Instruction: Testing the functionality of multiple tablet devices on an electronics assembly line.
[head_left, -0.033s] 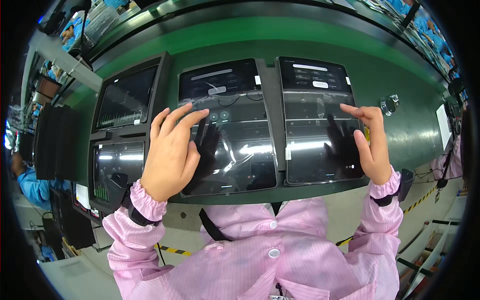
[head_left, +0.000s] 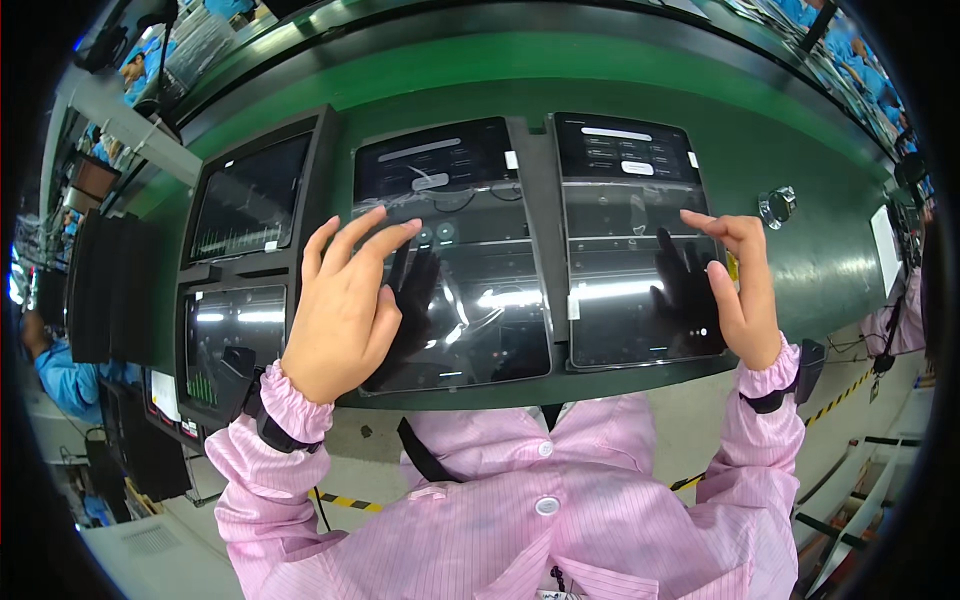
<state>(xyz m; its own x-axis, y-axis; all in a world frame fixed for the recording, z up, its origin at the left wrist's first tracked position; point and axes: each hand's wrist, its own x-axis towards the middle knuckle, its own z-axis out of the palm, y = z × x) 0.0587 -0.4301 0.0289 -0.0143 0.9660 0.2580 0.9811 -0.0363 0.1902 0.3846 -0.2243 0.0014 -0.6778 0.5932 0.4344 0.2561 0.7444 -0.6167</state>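
Two tablets in clear film lie side by side in front of me, their dark screens lit with a light bar and a small panel near the top. Over the left edge of the left tablet (head_left: 490, 345) hovers my left hand (head_left: 345, 315), open, fingers spread and holding nothing. At the right edge of the right tablet (head_left: 620, 335) is my right hand (head_left: 748, 285), also open, with its index finger and thumb pointing toward the screen. Whether either hand touches the glass I cannot tell. Both hands are mirrored in the screens.
A dark foam tray (head_left: 322, 150) at the left holds an upper tablet (head_left: 250, 195) and a lower tablet (head_left: 235, 335). A round clear object (head_left: 777, 207) lies on the green table (head_left: 830, 255) at the right. Black stacked sheets (head_left: 105, 280) stand far left. People in blue work beyond.
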